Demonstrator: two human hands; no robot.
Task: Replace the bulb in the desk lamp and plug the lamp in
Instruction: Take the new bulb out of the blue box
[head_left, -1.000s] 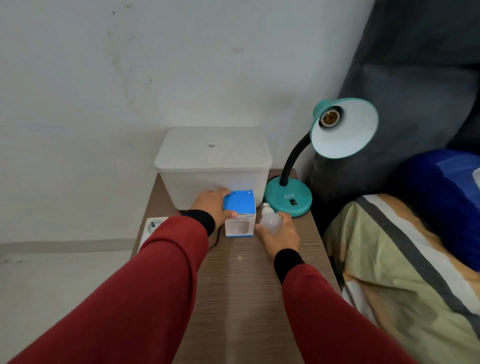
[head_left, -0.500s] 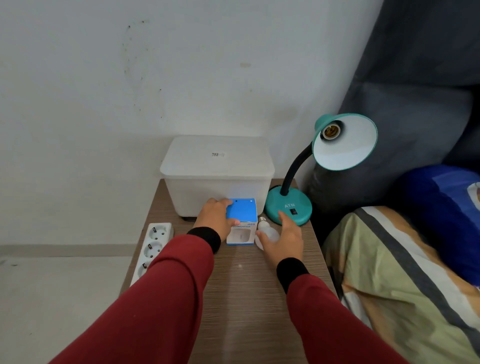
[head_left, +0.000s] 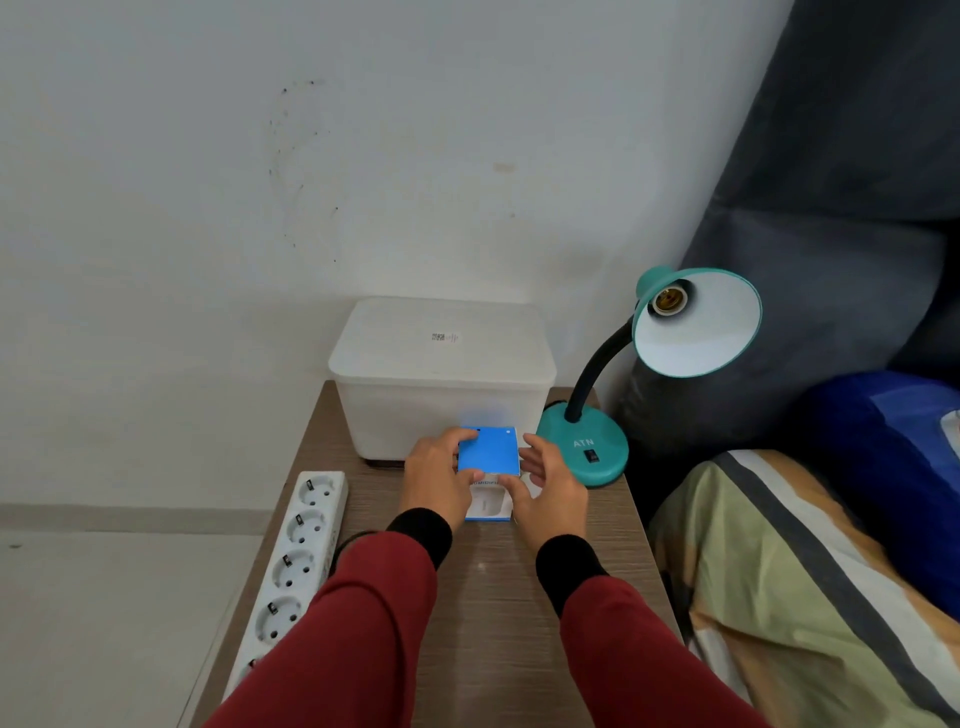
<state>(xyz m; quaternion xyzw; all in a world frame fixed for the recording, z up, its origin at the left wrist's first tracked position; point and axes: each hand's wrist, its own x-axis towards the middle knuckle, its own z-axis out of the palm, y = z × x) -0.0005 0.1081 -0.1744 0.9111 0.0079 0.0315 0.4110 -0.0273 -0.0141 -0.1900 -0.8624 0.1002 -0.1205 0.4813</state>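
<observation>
Both hands forward, fingers curled inward toward each other.
Left hand (head_left: 439, 480) and right hand (head_left: 550, 486) reach out side by side from red sleeves with black cuffs; left fingers (head_left: 467, 441) and thumb are bent in a grasp, right fingers (head_left: 537, 452) half-curled, thumbs nearly meeting.

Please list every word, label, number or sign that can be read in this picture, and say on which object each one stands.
"ATN": in pale letters on the teal lamp base, above its black switch.
Small printed label on the lid of the white plastic box: too small to read.
Dark print on the white front of the blue-topped bulb box, partly covered by fingers: blurred, cannot be read.
Power strip: no readable text.
</observation>
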